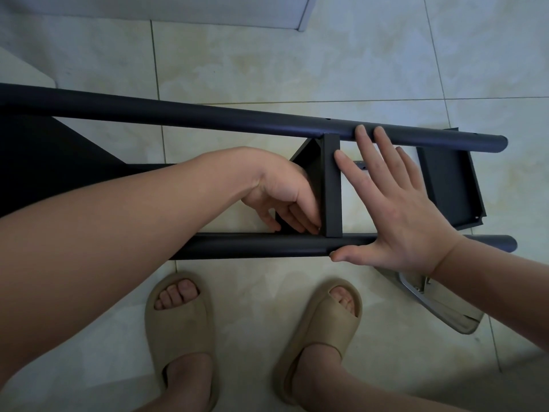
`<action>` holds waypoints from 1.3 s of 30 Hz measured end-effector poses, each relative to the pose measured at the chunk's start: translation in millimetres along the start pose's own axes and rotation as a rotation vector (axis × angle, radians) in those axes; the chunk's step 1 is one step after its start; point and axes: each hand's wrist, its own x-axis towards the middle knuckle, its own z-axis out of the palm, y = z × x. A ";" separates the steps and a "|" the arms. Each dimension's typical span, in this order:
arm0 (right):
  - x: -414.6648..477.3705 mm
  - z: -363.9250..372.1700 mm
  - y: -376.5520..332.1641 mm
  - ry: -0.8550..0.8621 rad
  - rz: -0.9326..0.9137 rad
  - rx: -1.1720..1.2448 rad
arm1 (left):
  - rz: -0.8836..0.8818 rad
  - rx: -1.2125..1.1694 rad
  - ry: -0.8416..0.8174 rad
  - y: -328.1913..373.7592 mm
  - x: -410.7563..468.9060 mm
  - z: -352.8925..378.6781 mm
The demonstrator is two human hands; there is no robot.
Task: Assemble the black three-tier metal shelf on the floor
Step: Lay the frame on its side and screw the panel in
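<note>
Left hand (pixel 285 200) at crossbar (pixel 332 185); slippers (pixel 178 322), packet (pixel 439 307) beside.

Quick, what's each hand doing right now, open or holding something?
Left hand: fingers curled against the black shelf panel; a grip cannot be told.
Right hand: open, flat, spanning the near tube and far tube.

no readable text, no labels, no brands, no numbers
</note>
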 end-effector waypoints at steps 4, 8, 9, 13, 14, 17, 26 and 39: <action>0.0 0.0 -0.4 -0.002 0.002 0.000 | -0.004 0.005 -0.017 0.4 -1.0 -0.8; 0.0 -0.4 -0.6 -0.003 0.003 -0.003 | -0.034 0.018 0.009 0.2 0.4 0.3; 0.0 -0.6 -0.7 -0.005 0.004 -0.003 | -0.032 0.015 0.011 0.2 0.8 0.4; 0.0 -0.9 -0.7 -0.010 0.007 -0.006 | -0.010 0.001 -0.011 0.4 -0.6 -0.9; 0.0 -0.9 -0.5 -0.009 0.006 -0.006 | -0.012 0.003 -0.014 0.6 -1.1 -1.3; -0.1 -0.8 -0.4 -0.008 0.004 -0.007 | -0.031 0.015 -0.008 0.8 -1.8 0.1; 0.0 -0.8 -0.4 -0.008 0.002 -0.002 | -0.028 -0.014 -0.020 2.2 -2.5 -0.7; -0.1 -1.9 -0.9 -0.019 0.007 0.003 | -0.033 -0.012 -0.014 1.9 -2.8 0.5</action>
